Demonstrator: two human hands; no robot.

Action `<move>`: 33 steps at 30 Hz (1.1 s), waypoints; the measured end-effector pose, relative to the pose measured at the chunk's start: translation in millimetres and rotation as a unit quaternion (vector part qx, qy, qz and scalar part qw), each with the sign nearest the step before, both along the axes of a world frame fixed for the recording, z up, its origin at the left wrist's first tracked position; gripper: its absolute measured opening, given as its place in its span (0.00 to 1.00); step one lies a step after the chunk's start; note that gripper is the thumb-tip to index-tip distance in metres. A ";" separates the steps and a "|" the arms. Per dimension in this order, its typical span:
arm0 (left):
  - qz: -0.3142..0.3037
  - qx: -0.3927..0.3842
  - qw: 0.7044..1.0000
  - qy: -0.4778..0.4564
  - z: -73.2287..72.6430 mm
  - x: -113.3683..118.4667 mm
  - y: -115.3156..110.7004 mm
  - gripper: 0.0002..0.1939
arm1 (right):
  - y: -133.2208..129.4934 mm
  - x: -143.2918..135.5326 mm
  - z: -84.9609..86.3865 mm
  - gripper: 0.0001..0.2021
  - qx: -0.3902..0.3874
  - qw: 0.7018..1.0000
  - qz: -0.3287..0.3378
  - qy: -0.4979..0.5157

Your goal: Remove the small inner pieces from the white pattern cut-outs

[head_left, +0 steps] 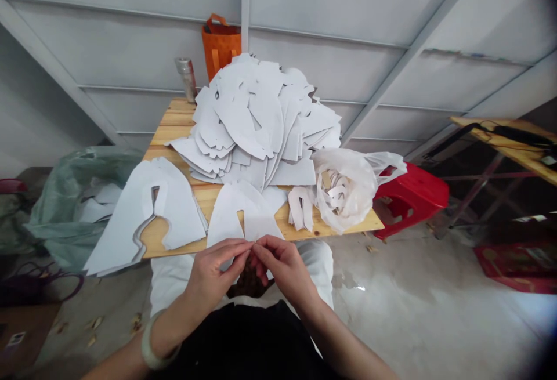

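Close to my body, at the front edge of the wooden table, a white arch-shaped cut-out piece (226, 212) with a narrow slit reaches under my fingers. My left hand (217, 267) pinches at its near edge with thumb and forefinger. My right hand (281, 264) pinches there too, its fingertips touching those of the left and its other fingers curled. The exact spot between the fingertips is hidden. Left of my hands lies a stack of similar white pieces (117, 217) with a keyhole-shaped opening. Small pale U-shaped pieces (300, 209) are stacked to the right.
A large heap of white pieces (248, 113) covers the back of the wooden table (159, 145). A clear plastic bag (361, 185) with small pieces sits right, by a red stool (418, 194). A green bag (56, 206) stands left. Behind are a metallic bottle (187, 78) and orange bag (221, 46).
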State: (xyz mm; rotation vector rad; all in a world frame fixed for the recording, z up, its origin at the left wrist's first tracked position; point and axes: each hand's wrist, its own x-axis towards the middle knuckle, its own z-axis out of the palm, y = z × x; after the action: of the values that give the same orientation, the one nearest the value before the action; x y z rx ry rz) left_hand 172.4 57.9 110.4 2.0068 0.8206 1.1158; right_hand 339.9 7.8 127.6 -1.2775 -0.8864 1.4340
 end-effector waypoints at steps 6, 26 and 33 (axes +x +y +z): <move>-0.008 -0.047 0.999 0.005 5.2 0.5 -0.5 0.10 | -0.4 0.8 -0.8 0.18 0.013 1.000 0.006 -0.010; -0.016 0.088 0.996 -0.004 2.2 0.9 -3.5 0.14 | -4.8 -0.3 1.5 0.13 -0.004 0.998 -0.022 -0.052; -0.014 -0.138 0.990 -0.009 5.9 3.9 -4.9 0.06 | -4.1 -6.8 1.7 0.10 0.041 0.990 -0.072 -0.116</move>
State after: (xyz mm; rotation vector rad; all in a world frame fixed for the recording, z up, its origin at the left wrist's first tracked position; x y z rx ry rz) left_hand 176.2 53.0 116.3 1.7708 0.8825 0.9464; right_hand 333.2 3.7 129.4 -1.4347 -0.9750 1.1409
